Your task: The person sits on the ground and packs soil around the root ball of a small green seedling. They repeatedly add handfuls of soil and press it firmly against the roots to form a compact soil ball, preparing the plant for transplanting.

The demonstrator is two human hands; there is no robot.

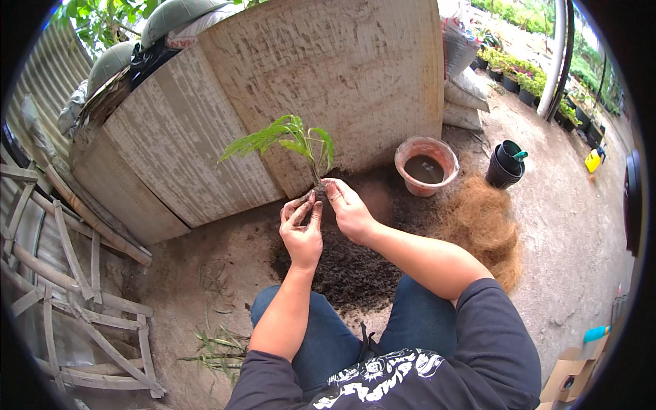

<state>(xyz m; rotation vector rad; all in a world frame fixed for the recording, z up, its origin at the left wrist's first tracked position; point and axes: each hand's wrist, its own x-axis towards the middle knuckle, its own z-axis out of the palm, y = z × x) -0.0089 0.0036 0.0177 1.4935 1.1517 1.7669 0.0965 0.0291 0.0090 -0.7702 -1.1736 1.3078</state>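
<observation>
A leafy green seedling [297, 141] stands upright between my hands, its dark root clump of soil [321, 192] pinched in my fingers. My left hand [302, 230] grips the clump from the left and below, with muddy fingertips. From the right, my right hand [348, 210] presses thumb and fingers on the stem base and soil. Beneath both hands a heap of dark soil [353, 271] lies on the ground between my knees. Brown coconut-like fiber [476, 225] is piled to the right of it, partly behind my right forearm.
A reddish plastic pot [426, 192] holding murky water and stacked black nursery pots [505, 166] stand beyond the fiber. A large weathered board [328, 77] rises in front. Cut leaves [220, 351] lie at left, near a wooden frame [92, 323]. A cardboard box [569, 379] is at lower right.
</observation>
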